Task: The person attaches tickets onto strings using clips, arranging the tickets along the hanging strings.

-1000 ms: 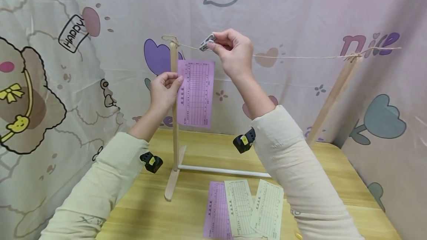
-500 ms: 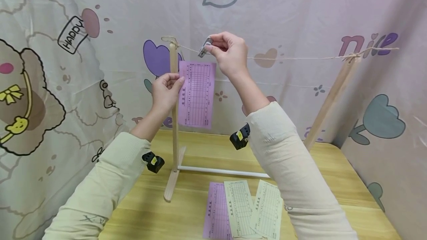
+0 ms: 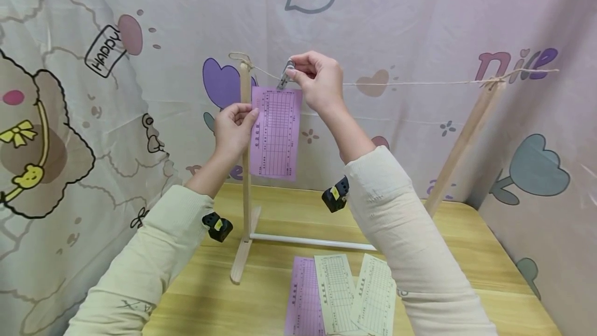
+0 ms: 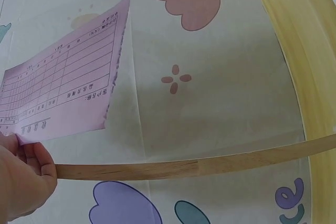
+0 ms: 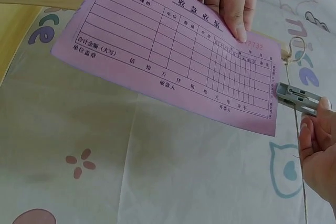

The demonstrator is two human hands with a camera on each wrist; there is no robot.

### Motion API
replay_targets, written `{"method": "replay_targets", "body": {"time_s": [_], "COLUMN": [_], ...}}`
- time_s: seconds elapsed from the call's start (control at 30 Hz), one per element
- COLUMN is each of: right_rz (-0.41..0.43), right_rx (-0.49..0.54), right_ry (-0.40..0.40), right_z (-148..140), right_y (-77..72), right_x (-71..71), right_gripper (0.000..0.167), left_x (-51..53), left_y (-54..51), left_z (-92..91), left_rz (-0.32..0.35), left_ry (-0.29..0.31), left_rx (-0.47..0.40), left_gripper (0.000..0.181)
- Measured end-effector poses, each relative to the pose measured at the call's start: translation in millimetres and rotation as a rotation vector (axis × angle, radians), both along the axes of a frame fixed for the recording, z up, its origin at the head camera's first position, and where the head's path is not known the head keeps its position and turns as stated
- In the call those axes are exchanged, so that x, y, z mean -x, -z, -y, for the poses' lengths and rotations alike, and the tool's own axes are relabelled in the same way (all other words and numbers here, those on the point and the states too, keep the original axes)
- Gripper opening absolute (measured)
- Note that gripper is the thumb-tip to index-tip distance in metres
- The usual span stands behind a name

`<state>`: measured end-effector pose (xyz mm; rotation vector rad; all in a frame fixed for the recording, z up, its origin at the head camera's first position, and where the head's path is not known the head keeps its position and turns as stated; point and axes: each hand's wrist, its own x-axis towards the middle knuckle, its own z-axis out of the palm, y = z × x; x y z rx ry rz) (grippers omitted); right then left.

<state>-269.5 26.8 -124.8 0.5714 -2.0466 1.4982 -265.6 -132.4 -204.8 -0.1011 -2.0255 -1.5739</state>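
A pink printed slip hangs upright just below the string, near the left wooden post. The left hand pinches its left edge between thumb and fingers. Above it, the right hand pinches a grey clothespin, tip pointing down at the slip's top edge. In the right wrist view the clothespin meets the short edge of the slip, with the string passing by it. The left wrist view shows the slip above the fingers of the left hand.
On the wooden table lie another pink slip and two pale yellow slips, partly overlapping. A white bar runs from the left post's foot towards the right post. A patterned cloth hangs behind.
The right hand has moved down and slightly left, bringing the clothespin from above the string to the slip's top edge. The left hand and its slip have shifted slightly right.
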Motion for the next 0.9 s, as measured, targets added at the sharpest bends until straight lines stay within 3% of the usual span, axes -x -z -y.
{"method": "replay_targets", "body": {"time_s": [0.23, 0.7, 0.9], "right_rz": [0.010, -0.030, -0.028], "right_rx": [-0.028, -0.203, -0.268], "right_ry": [-0.006, 0.037, 0.074], "right_z": [-0.4, 5.2, 9.0], "right_y": [1.9, 2.5, 3.0], "right_x": [-0.4, -2.6, -4.5], "right_gripper": [0.023, 0.027, 0.035], "left_x": [0.5, 1.3, -0.6], "left_y": [-0.8, -3.9, -4.1], "left_z": [0.0, 0.4, 0.7], "left_rz": [-0.027, -0.069, -0.077], "left_ry": [0.009, 0.020, -0.014], "left_rx": [0.005, -0.015, 0.018], "left_gripper": [0.022, 0.020, 0.022]}}
